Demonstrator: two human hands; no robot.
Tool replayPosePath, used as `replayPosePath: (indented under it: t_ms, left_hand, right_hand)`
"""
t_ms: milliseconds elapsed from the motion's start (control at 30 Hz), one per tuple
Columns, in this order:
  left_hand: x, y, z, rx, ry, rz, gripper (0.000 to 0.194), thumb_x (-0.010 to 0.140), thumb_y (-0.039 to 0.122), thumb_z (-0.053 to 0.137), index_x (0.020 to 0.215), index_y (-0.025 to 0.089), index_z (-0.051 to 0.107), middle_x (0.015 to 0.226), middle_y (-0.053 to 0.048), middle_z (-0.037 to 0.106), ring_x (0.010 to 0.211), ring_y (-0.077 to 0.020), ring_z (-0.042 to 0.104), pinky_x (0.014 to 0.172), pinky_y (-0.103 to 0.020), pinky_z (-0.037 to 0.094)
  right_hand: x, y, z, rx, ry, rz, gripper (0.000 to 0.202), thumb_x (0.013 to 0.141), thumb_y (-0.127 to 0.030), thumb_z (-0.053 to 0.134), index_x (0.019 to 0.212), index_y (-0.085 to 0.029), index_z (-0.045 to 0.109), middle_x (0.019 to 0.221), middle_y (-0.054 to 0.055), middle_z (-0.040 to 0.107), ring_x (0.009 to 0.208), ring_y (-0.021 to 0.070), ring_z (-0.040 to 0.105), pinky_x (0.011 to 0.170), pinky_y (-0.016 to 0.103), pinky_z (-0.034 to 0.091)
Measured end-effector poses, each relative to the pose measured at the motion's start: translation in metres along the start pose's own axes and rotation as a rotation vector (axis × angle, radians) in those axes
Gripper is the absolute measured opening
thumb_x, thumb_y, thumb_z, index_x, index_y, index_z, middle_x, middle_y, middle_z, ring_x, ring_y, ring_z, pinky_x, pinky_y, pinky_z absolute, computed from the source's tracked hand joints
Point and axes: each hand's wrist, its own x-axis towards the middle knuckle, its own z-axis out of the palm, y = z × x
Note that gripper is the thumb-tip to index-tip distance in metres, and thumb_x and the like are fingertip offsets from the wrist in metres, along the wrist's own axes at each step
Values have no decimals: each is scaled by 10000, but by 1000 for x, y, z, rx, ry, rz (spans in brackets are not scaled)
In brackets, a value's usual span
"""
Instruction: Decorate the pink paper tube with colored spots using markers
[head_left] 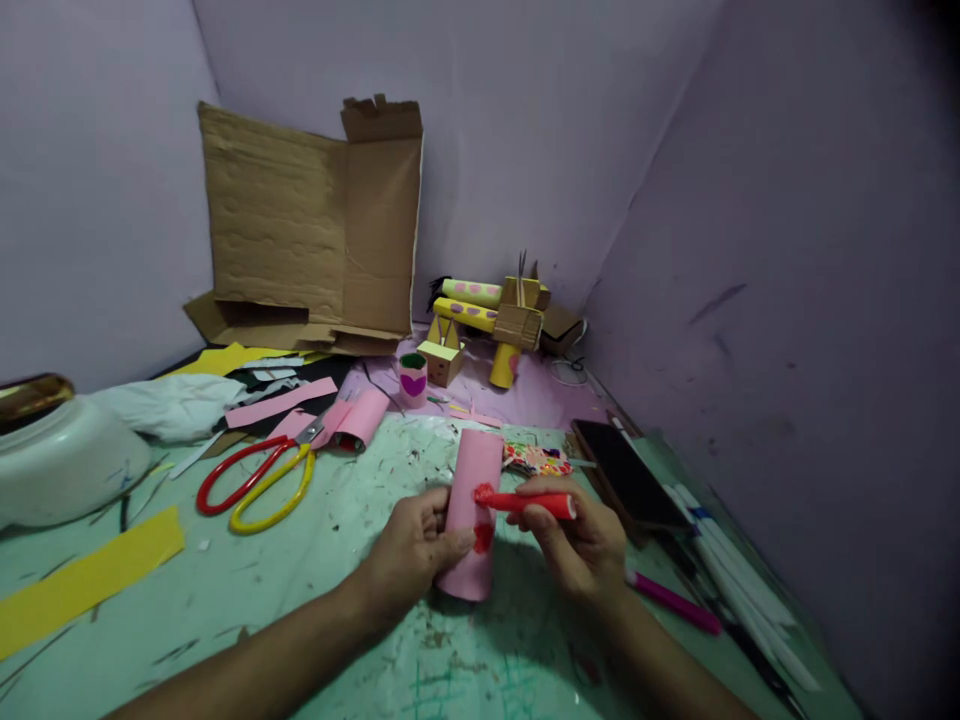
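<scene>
My left hand (411, 550) is wrapped round the left side of a pink paper tube (469, 565), its thumb lying across the front. The tube is tilted a little, its top leaning away. Two red coloured-in patches show on it, one above the other. Between the fingers of my right hand (581, 540) is a red marker (536, 505), held nearly level. Its tip touches the upper red patch. Just beyond my right hand lies a flat piece with a colourful pattern (536, 459). A purple marker (675, 603) rests near my right wrist.
Red-and-yellow scissors (274, 480), pink paper scraps (281, 403) and a yellow strip (94, 575) lie left. A white pot (67, 460) stands far left. Behind are a cardboard box (315, 230), a small cup (412, 385) and yellow tube figures (469, 313). Right lies a phone (626, 470).
</scene>
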Motion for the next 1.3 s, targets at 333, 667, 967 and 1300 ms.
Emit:
replayPosePath:
  t_ms: [333,667,967,1300]
  left_hand:
    - [0,1,3,51,58,26,391,665,336,736,945,94,611,799,-53,616,680,-142,515,611,-262,363]
    - [0,-3,0,121,49,59,327,701,344,715,915,112,630,773,-41,608,666,-141,503,605,-270,351]
    - [-1,-2,1,116,55,65,319,706,326,708,934,112,642,845,-77,668,731,-181,580,641,-293,413]
    - [0,-4,0,111,31,97,363,708,327,704,993,107,656,835,-85,683,790,-222,622,693,-323,457]
  right_hand:
    - [-3,4,1,-2,143,-19,118,864,-183,585,967,-216,632,755,24,665,674,179,671,530,272,505]
    - [-3,9,6,-38,120,-7,153,855,-178,607,994,-233,637,830,19,677,593,134,655,497,251,511]
    - [-3,9,5,-87,88,-38,138,861,-201,599,993,-222,634,837,38,688,590,148,668,461,251,522]
    - [6,-4,7,-133,41,-145,149,870,-158,559,985,-230,621,826,29,711,684,168,682,618,307,562]
